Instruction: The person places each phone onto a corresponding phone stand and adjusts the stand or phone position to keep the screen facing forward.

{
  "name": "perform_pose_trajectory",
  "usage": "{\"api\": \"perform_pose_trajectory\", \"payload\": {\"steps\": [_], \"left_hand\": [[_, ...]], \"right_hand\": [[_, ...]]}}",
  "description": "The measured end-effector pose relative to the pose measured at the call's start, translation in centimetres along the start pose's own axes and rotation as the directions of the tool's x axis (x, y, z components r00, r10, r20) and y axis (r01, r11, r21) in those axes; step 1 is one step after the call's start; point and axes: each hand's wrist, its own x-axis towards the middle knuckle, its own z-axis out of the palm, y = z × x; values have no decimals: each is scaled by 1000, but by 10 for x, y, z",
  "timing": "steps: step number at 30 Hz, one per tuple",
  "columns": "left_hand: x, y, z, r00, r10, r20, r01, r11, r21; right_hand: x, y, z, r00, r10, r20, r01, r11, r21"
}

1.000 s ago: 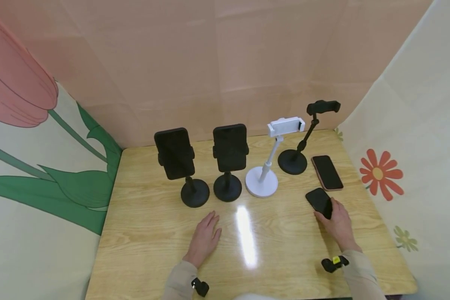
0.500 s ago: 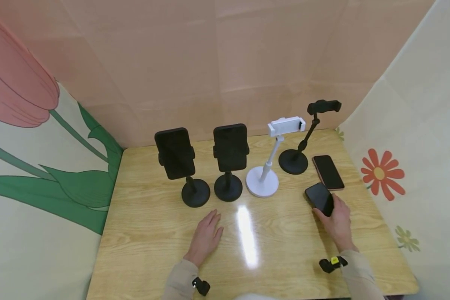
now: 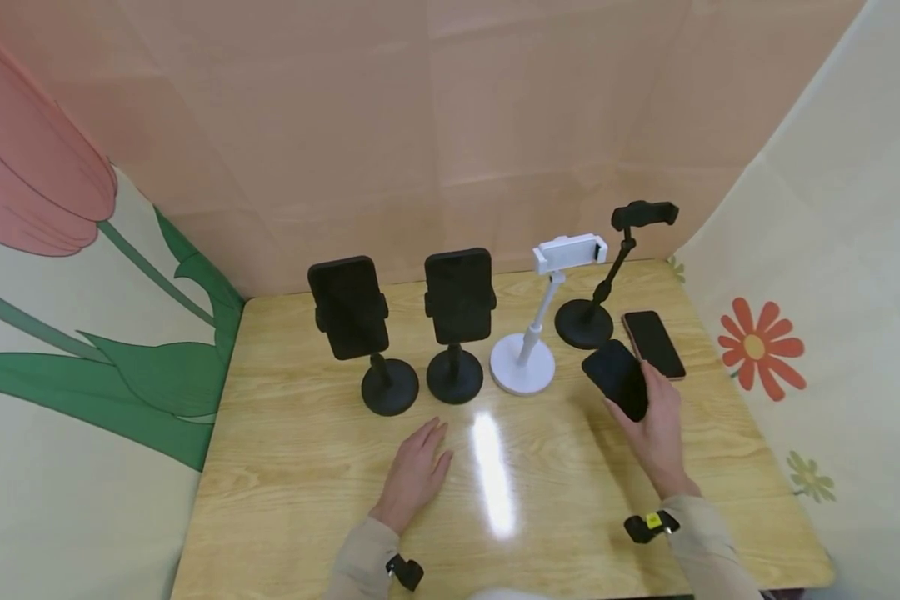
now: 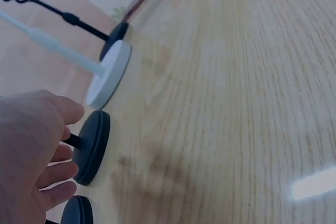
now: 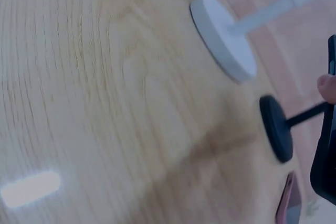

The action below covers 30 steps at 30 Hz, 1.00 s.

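Between thumb and fingers, my right hand (image 3: 656,433) grips a black smartphone (image 3: 617,380) by its lower edges, raised off the table. In the right wrist view only the thumb and part of that phone (image 5: 325,150) show. A second smartphone (image 3: 654,343) with a pinkish edge lies flat beyond it. My left hand (image 3: 411,477) is low over the table with relaxed fingers, holding nothing, nearest the black stands' bases. A white phone stand (image 3: 523,364) and a black phone stand (image 3: 585,323), both with bare clamps, stand left of the flat phone.
Further left, two black stands hold phones upright: one phone (image 3: 348,307) leans a little, the other (image 3: 460,296) is straighter. The wooden table (image 3: 292,492) meets a pink cloth backdrop (image 3: 300,150) behind and patterned cloth at both sides.
My right hand has lifted the black smartphone off the table and carried it left and slightly away from me. My left hand has shifted only a little to the right.
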Motion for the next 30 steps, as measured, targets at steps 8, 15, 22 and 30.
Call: {"api": "perform_pose_trajectory", "payload": {"steps": [8, 15, 22, 30], "left_hand": [[7, 13, -7, 999, 21, -49, -24, 998, -64], [13, 24, -11, 994, 23, -102, -33, 995, -91], [20, 29, -12, 996, -51, -70, 36, 980, -197], [28, 37, -12, 989, -146, -23, 119, 876, -467]], "right_hand": [[8, -41, 9, 976, -217, -32, 219, 972, 87], [5, -62, 21, 942, -336, 2, 333, 934, 132], [1, -78, 32, 907, -418, 40, 405, 896, 180], [-14, -94, 43, 871, -475, 124, 447, 872, 201]]}}
